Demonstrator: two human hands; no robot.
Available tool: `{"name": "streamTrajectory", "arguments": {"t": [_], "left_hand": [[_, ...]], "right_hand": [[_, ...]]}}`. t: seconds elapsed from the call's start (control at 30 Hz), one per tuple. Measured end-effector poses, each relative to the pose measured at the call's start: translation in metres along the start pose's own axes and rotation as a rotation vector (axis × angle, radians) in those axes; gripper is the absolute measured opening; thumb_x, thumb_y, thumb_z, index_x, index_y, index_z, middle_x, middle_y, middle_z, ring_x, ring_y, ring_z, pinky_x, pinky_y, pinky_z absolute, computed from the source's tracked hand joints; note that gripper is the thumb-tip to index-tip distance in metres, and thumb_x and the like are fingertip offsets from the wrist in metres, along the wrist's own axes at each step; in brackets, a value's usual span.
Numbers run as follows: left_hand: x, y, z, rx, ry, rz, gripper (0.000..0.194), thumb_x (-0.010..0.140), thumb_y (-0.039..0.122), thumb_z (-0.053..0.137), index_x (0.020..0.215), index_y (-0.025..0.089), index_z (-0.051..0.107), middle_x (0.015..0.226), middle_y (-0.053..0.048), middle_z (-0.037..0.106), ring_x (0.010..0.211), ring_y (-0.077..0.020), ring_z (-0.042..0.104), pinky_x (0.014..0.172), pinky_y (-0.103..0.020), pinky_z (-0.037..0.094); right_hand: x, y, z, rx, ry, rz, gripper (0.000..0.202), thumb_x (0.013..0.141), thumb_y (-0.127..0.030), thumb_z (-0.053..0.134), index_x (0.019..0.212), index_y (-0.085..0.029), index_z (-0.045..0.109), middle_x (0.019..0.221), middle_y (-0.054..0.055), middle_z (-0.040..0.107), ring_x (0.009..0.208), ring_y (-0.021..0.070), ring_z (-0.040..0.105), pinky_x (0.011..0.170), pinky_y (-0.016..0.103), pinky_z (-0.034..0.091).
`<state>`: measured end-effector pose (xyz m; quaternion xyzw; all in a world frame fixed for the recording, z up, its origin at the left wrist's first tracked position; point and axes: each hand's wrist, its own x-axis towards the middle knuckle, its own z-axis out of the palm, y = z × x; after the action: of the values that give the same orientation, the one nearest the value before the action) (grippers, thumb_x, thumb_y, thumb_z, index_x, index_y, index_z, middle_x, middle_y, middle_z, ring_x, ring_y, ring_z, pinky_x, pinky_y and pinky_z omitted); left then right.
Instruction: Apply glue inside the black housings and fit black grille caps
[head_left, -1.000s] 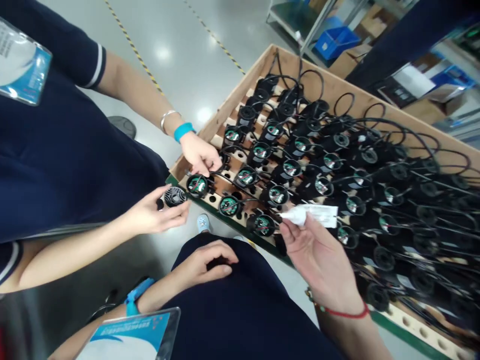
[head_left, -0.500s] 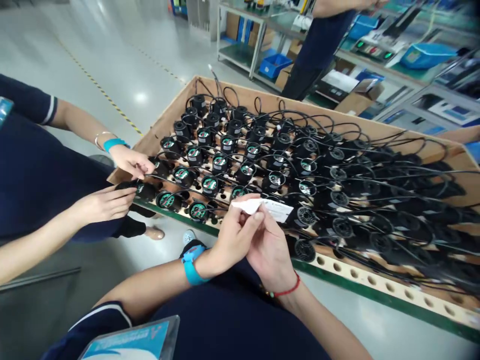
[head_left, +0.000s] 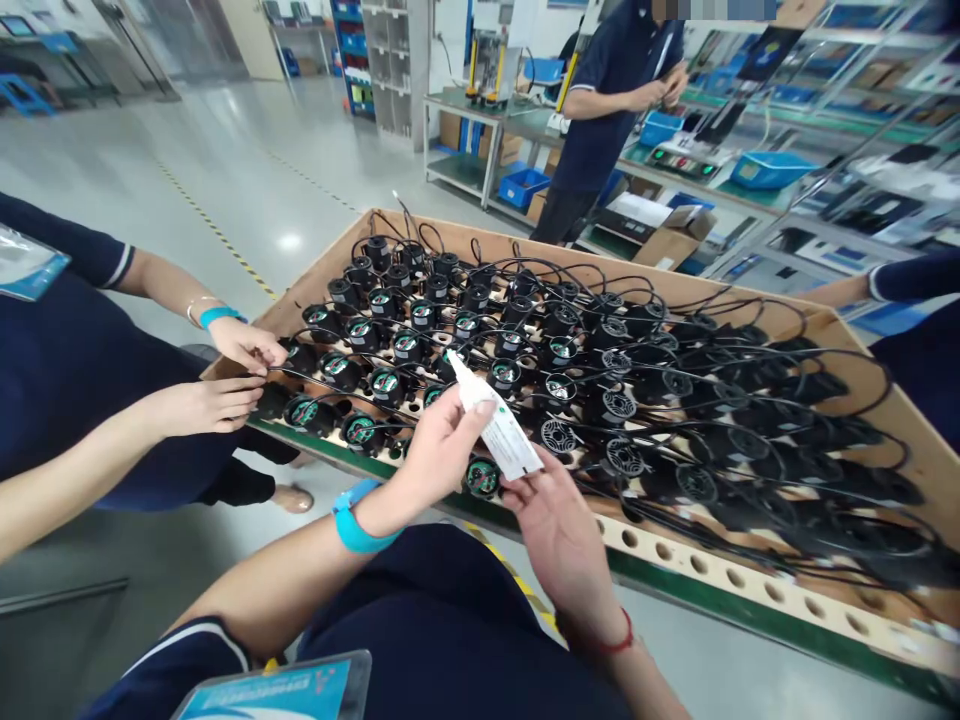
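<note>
Both hands on white tube [head_left: 499, 430]: left hand [head_left: 442, 445] pinches nozzle end, right hand [head_left: 551, 520] grips the base. Beneath, wooden tray [head_left: 757, 580] packed with black motors [head_left: 517, 345] and looping cables. Co-worker's hands [head_left: 225, 375] at tray's left corner.

Wooden tray [head_left: 885, 400] of black motors [head_left: 517, 340] with looped cables [head_left: 750, 330]; co-worker's hands [head_left: 225, 375] at its left edge; person [head_left: 600, 110] standing by shelving [head_left: 480, 110]; blue bins [head_left: 765, 168]; grey floor [head_left: 225, 170].

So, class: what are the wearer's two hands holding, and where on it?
A white tube: left hand near its nozzle end, right hand at its lower end.
</note>
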<state>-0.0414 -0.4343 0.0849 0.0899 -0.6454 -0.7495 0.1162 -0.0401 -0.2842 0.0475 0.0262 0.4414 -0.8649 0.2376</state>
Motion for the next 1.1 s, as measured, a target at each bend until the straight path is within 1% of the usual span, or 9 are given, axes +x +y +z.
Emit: {"name": "streamTrajectory", "arguments": {"t": [0.07,0.13,0.27,0.4,0.57,0.67,0.77,0.93,1.1], "left_hand": [[0.002,0.004,-0.003,0.019,-0.039,0.011,0.029,0.086,0.043,0.057,0.088,0.014,0.056,0.076,0.001,0.060,0.067,-0.0102,0.056,0.063,-0.021,0.047],[0.002,0.006,-0.004,0.039,-0.108,0.008,0.029,0.087,0.043,0.057,0.086,0.014,0.055,0.074,0.001,0.058,0.065,-0.0093,0.054,0.061,-0.020,0.046],[-0.005,0.006,-0.003,0.080,-0.226,0.009,0.027,0.089,0.042,0.054,0.087,0.015,0.053,0.074,0.002,0.055,0.065,-0.0092,0.053,0.061,-0.020,0.044],[-0.020,0.003,0.001,0.147,-0.281,0.041,0.027,0.087,0.042,0.057,0.093,0.017,0.050,0.082,0.001,0.054,0.072,-0.0096,0.052,0.064,-0.020,0.043],[-0.032,-0.001,0.001,0.294,-0.401,0.000,0.022,0.092,0.034,0.051,0.083,0.015,0.055,0.081,-0.001,0.059,0.076,-0.0107,0.055,0.070,-0.021,0.044],[-0.031,-0.004,-0.003,0.179,-0.462,0.002,0.025,0.092,0.033,0.051,0.081,0.013,0.059,0.081,-0.002,0.061,0.077,-0.0117,0.057,0.074,-0.023,0.045],[-0.031,-0.009,-0.006,-0.024,-0.504,-0.053,0.031,0.089,0.038,0.056,0.071,0.013,0.056,0.073,-0.001,0.059,0.070,-0.0109,0.055,0.067,-0.022,0.044],[-0.034,-0.018,-0.013,-0.017,-0.545,-0.156,0.035,0.088,0.047,0.054,0.084,0.013,0.060,0.072,0.000,0.055,0.065,-0.0088,0.049,0.060,-0.020,0.039],[-0.033,-0.016,-0.021,-0.123,-0.480,-0.246,0.045,0.079,0.055,0.061,0.069,0.011,0.058,0.060,0.001,0.051,0.052,-0.0063,0.042,0.051,-0.019,0.034]], "right_hand": [[-0.003,-0.008,-0.012,-0.168,-0.032,-0.075,0.031,0.083,-0.039,0.065,0.111,-0.027,0.065,0.095,0.001,0.071,0.079,0.0120,0.063,0.069,0.024,0.049],[-0.003,-0.015,-0.016,-0.402,-0.139,-0.082,0.029,0.086,-0.043,0.062,0.107,-0.024,0.066,0.084,0.002,0.070,0.073,0.0123,0.061,0.068,0.025,0.048],[-0.003,-0.025,-0.010,-0.766,-0.268,-0.076,0.025,0.086,-0.041,0.061,0.079,-0.018,0.067,0.066,0.000,0.064,0.063,0.0112,0.055,0.060,0.023,0.042],[-0.003,-0.025,-0.008,-0.731,-0.184,-0.139,0.027,0.087,-0.042,0.059,0.077,-0.018,0.065,0.059,-0.002,0.059,0.056,0.0107,0.052,0.055,0.023,0.040],[-0.005,-0.023,-0.007,-0.720,-0.072,-0.260,0.025,0.089,-0.040,0.055,0.079,-0.019,0.063,0.066,-0.001,0.061,0.060,0.0117,0.055,0.057,0.023,0.043],[-0.005,-0.024,-0.006,-0.800,-0.192,-0.264,0.026,0.092,-0.039,0.052,0.078,-0.018,0.061,0.066,-0.001,0.059,0.061,0.0116,0.053,0.057,0.023,0.042],[-0.004,-0.025,-0.004,-0.805,-0.316,-0.274,0.030,0.093,-0.036,0.048,0.072,-0.018,0.058,0.057,-0.003,0.050,0.052,0.0097,0.044,0.051,0.023,0.035],[-0.002,-0.016,0.003,-0.744,-0.335,-0.342,0.039,0.093,-0.033,0.045,0.058,-0.018,0.054,0.051,-0.004,0.042,0.050,0.0091,0.039,0.051,0.023,0.033],[0.000,-0.003,0.009,-0.756,-0.343,-0.287,0.041,0.095,-0.036,0.042,0.062,-0.018,0.059,0.056,-0.002,0.051,0.051,0.0100,0.043,0.051,0.024,0.035]]}}
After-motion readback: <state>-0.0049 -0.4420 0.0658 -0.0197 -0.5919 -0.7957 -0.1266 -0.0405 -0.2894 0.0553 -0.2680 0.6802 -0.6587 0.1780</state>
